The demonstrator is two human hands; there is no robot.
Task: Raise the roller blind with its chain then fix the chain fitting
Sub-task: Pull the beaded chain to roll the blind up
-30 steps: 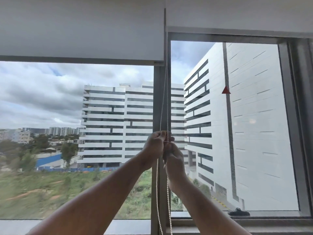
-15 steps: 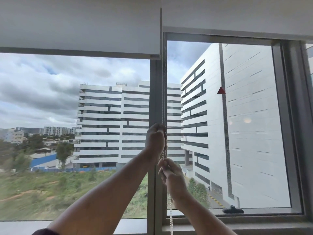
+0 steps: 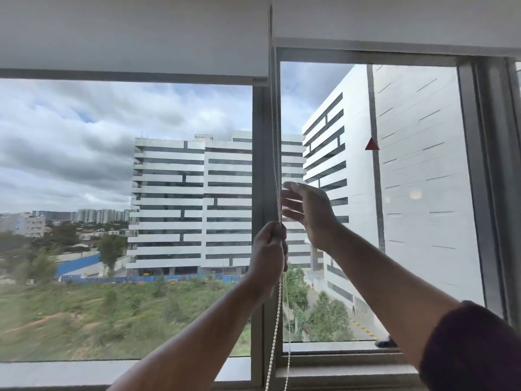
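Note:
A white roller blind (image 3: 132, 38) covers the top of the left window pane, its bottom bar near the upper edge of the view. A white bead chain (image 3: 277, 142) hangs along the central window post (image 3: 258, 170). My left hand (image 3: 267, 252) is closed around the chain in front of the post. My right hand (image 3: 308, 213) is higher and just right of the chain, fingers spread, fingertips close to the chain but not gripping it. Below my left hand the chain (image 3: 275, 334) hangs loose in two strands. The chain fitting is not visible.
A second white blind (image 3: 394, 21) sits raised over the right pane. The window sill (image 3: 338, 371) runs along the bottom. A dark window handle (image 3: 384, 342) sits at the right pane's lower edge. White buildings and green ground lie outside.
My right hand let go of the chain below my left hand and rose above it, fingers now spread. My left hand still holds the chain. The left blind's bottom bar moved up a little.

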